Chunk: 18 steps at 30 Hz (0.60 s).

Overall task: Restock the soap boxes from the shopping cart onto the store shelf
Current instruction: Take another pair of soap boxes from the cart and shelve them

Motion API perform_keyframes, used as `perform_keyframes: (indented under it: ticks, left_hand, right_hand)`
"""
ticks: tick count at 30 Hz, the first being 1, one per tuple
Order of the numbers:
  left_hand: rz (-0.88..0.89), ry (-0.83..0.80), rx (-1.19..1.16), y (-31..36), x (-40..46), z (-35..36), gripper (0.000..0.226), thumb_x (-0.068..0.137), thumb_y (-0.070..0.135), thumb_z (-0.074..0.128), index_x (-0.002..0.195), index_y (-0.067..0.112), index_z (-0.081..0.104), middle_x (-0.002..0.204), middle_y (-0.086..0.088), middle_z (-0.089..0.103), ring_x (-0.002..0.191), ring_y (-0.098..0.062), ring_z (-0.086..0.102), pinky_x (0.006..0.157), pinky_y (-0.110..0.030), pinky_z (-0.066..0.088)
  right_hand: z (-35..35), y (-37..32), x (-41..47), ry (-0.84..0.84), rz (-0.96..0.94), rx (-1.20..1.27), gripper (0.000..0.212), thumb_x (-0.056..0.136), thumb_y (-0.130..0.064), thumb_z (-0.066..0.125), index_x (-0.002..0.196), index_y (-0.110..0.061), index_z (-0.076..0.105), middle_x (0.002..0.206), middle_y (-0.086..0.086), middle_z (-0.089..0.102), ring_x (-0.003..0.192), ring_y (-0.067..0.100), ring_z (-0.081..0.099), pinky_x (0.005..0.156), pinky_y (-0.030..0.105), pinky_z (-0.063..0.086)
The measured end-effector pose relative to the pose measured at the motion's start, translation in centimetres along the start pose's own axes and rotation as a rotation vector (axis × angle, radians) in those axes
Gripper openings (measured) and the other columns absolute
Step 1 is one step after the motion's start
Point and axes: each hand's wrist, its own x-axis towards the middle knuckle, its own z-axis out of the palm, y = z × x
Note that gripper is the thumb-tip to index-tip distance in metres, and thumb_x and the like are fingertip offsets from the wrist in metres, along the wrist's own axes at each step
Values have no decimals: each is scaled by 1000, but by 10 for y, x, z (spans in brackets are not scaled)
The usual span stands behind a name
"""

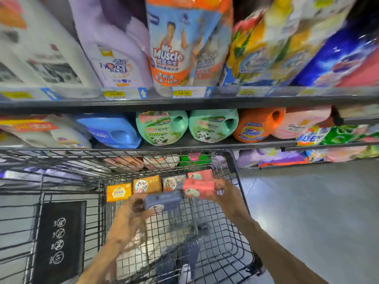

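Head view, looking down over a wire shopping cart (235, 212): the left hand (131, 214) has its fingers curled round a grey-blue soap box (163, 201), held above the cart's floor. The right hand (223, 193) grips a red soap box (198, 188) just up and to the right of the blue one. Just beyond both hands, more soap boxes stand in a row at the cart's far end: a yellow box (118, 192), an orange-brown box (147, 184), a grey box (173, 182) and another red box (200, 174); their print is too blurred to read. Farther out, the store shelf (184, 102) carries price tags reading 15.00 and 24.90. Above it stand a lilac "hong kag" bottle (114, 48) and an orange Mr Muscle bottle (170, 44). Below it sit two green panda jugs (162, 128), an orange Tide jug (256, 125) and a pink Comfort bottle (299, 124).
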Motion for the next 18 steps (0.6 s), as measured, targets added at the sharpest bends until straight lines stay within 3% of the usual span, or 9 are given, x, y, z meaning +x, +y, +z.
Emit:
perform_keyframes:
  ticks: [3, 5, 7, 9, 12, 15, 18]
  left_hand:
    - [82, -3, 14, 51, -13, -12, 43, 73, 3, 83, 112, 9, 67, 97, 2, 77, 87, -15, 73, 75, -20, 58]
    - [150, -20, 30, 86, -24, -22, 45, 71, 5, 86, 111, 14, 68, 94, -1, 77, 88, -19, 73, 77, -25, 59]
    - [205, -38, 74, 122, -34, -24, 48, 68, 6, 89, 109, 24, 69, 95, 1, 78, 88, -18, 73, 80, -28, 59]
    - [284, -51, 90, 164, -45, -21, 47, 67, 5, 88, 104, 26, 68, 90, 11, 77, 79, 0, 70, 74, -13, 53]
    - [411, -117, 119, 231, -62, -6, 45, 71, 14, 89, 104, 33, 65, 82, 20, 73, 73, 9, 65, 68, -5, 48]
    - [511, -194, 155, 291, -74, 16, 44, 73, 17, 88, 107, 33, 65, 87, 21, 75, 77, 0, 69, 72, -12, 52]
    - [624, -265, 177, 346, -88, 49, 47, 67, 34, 90, 108, 38, 67, 99, 7, 75, 93, -8, 70, 84, -34, 57]
  right_hand:
    - [-27, -28, -35, 34, 20, 103, 29, 76, -15, 84, 96, -29, 69, 92, -15, 72, 85, -6, 67, 74, 12, 52]
    - [-51, -44, -65, 116, -36, 97, 33, 76, -15, 83, 102, -28, 68, 96, -13, 72, 87, -8, 66, 77, 12, 51]
    - [-77, -57, -95, 206, -58, 135, 39, 75, -7, 83, 110, -17, 68, 101, 0, 75, 89, 1, 69, 78, 18, 53]
    - [-107, -73, -124, 261, -76, 183, 39, 76, 9, 77, 111, -4, 65, 101, 15, 74, 83, 6, 71, 74, 20, 53]
    - [-153, -100, -163, 335, -117, 210, 37, 78, 15, 71, 110, -1, 64, 95, 8, 76, 81, 7, 71, 73, 21, 54]
    - [-203, -119, -203, 449, -143, 200, 43, 76, 13, 74, 106, -17, 67, 87, -13, 77, 82, 1, 69, 70, 16, 54]
    - [-251, -122, -245, 564, -181, 214, 47, 74, 8, 79, 114, -12, 67, 93, -10, 77, 92, 6, 70, 79, 24, 57]
